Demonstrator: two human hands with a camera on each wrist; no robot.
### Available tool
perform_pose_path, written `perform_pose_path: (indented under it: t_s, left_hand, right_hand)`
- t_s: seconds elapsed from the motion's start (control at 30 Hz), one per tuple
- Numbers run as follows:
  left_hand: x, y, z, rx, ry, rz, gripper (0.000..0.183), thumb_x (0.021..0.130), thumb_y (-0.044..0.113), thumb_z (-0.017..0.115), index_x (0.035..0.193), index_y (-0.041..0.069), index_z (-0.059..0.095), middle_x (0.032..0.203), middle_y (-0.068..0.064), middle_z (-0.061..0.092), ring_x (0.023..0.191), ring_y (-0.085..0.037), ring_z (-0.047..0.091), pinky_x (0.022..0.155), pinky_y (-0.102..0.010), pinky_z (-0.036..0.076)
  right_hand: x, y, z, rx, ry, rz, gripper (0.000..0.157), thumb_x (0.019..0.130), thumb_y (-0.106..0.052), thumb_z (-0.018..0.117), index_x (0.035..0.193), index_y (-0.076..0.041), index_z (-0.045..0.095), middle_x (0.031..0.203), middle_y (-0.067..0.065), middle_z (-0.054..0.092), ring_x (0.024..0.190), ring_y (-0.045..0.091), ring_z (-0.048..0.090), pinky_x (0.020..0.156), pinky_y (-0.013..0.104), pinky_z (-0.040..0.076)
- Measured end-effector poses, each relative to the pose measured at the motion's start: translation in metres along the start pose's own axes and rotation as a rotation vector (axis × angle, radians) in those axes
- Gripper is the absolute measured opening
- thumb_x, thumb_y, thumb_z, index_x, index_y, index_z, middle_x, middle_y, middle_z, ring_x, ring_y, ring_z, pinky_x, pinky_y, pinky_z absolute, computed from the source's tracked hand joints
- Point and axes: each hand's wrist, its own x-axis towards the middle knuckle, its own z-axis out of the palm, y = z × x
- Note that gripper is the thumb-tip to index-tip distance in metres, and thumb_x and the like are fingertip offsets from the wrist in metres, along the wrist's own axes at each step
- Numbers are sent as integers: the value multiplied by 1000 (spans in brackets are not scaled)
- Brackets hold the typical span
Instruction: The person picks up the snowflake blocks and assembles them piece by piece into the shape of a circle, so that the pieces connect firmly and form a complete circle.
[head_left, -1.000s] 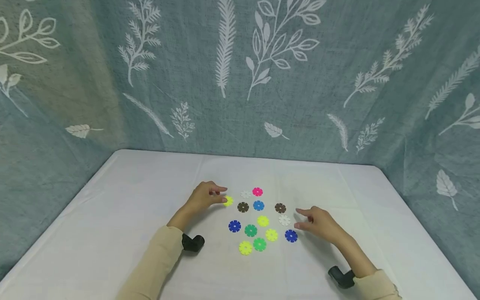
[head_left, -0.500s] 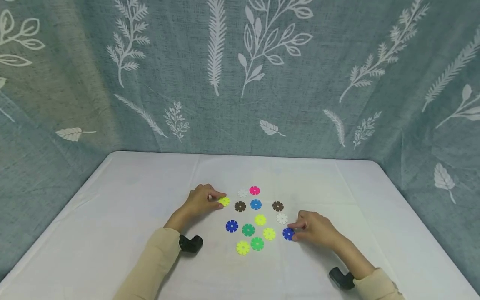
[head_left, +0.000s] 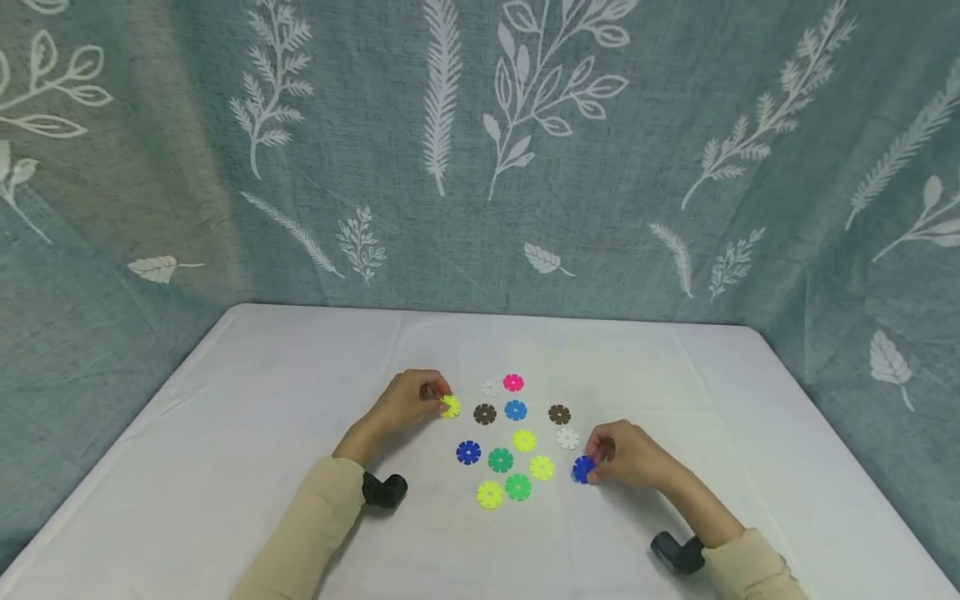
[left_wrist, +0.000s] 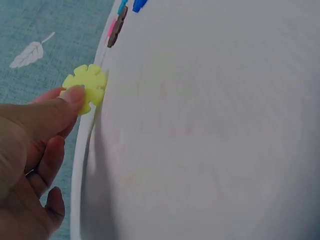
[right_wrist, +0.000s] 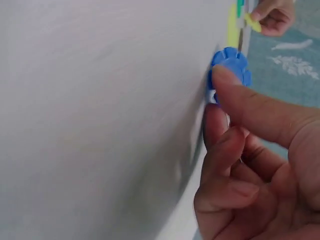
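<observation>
At the left of the group of discs, my left hand (head_left: 408, 400) pinches a yellow notched plastic disc (left_wrist: 89, 82) between thumb and fingers. The left wrist view has the disc tilted up, with the thumb over its face. My right hand (head_left: 628, 454) pinches a dark blue notched disc (right_wrist: 232, 62) at the group's right side, its thumb covering part of the disc. Just beyond that hand lie a white disc (head_left: 567, 438) and a brown disc (head_left: 559, 414). Close to the left hand's disc is another brown disc (head_left: 484, 414).
Between the hands several more discs lie flat on the white tablecloth (head_left: 262, 400), among them a pink disc (head_left: 513, 382), a light blue disc (head_left: 515, 410) and a green disc (head_left: 500, 460). A leaf-patterned curtain (head_left: 465, 250) stands behind the table.
My left hand has taken the yellow disc between thumb and fingers. My right hand has come down from beside the white disc to the dark blue disc and now pinches it.
</observation>
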Motion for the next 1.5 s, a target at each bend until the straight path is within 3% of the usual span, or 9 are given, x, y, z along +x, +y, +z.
perform_pose_path:
  t_s: [0.1,0.2,0.33,0.47,0.73,0.97,1.17,1.33,1.5]
  left_hand:
    - [-3,3,-2,26,17,7,9,78,6,69,87,6,68,75,-1,63,69,-10,50,65,-24,41]
    - [-6,15,0,18,71,11,7,79,11,69,85,7,70,75,-1,66,70,-10,53,64,-24,42]
    - [-9,45,6,-54,156,18,7,79,15,71,80,8,71,73,-1,67,69,-10,56,60,-23,44]
    - [-11,70,10,-84,163,71,7,78,15,72,80,8,70,72,0,67,69,-9,56,61,-21,44]
    - [-11,83,13,-84,169,109,7,79,15,72,79,8,70,72,0,68,70,-9,56,68,-28,46]
    - [-9,85,13,-69,191,128,8,78,16,72,80,8,70,72,1,68,71,-10,56,68,-28,43]
    - [-10,86,12,-61,209,135,9,77,16,73,79,8,71,71,1,67,70,-10,52,64,-26,43]
    - [-12,89,17,-66,259,183,7,76,14,74,77,8,71,66,-1,66,67,-8,51,65,-28,41]
    - [-16,93,29,-20,357,261,7,75,12,75,73,8,69,58,2,64,63,-7,50,68,-28,38]
  right_hand:
    - [0,-4,-3,103,-17,93,16,71,-6,75,79,-5,62,66,-1,55,62,13,48,56,24,38]
    - [6,-13,-8,257,-33,159,18,79,-10,68,94,-1,63,69,1,61,65,13,53,58,26,41]
    - [22,-36,-7,493,-12,143,29,88,-14,58,111,4,58,79,4,65,71,14,58,64,24,46]
    - [35,-60,2,652,53,120,26,92,-11,53,111,6,58,79,3,63,69,14,57,65,23,48]
    - [40,-73,7,707,181,174,22,91,-9,55,109,3,60,79,8,63,65,11,55,62,23,47]
    - [38,-75,6,763,153,134,26,91,-9,55,111,7,57,79,6,63,67,10,56,61,15,47]
    - [36,-78,4,809,124,137,28,90,-9,56,113,8,56,79,1,62,71,10,57,69,17,50]
    - [34,-81,4,829,140,155,30,90,-10,57,112,8,57,78,1,62,68,9,57,67,16,49]
    - [33,-81,9,845,203,173,24,90,-9,57,106,8,59,78,4,62,63,8,57,63,14,48]
